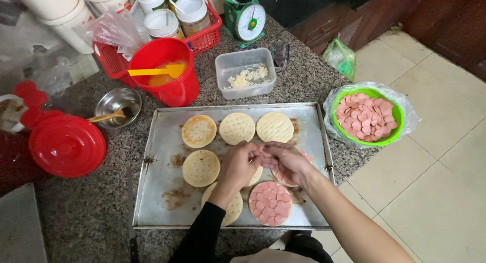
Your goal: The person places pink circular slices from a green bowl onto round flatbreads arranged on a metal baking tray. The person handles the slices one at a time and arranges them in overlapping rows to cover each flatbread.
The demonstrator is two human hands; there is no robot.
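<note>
A metal baking tray (162,141) lies on the granite counter with several round flat breads (237,127) on it. One bread at the tray's front (270,203) is covered with pink sausage slices. My left hand (238,164) and my right hand (286,162) meet over a bread in the tray's middle row. Both hold a small stack of pink sausage slices (263,150) between their fingertips. The bread under my hands is mostly hidden; pink slices show at its right edge.
A green bowl of sausage slices (368,116) in a plastic bag stands right of the tray. Behind the tray are a clear tub of shredded cheese (245,73), a red bucket of orange sauce with a yellow spoon (164,76), a steel bowl (118,105), a red lid (67,145), a red basket of jars (202,38) and a green scale (246,17).
</note>
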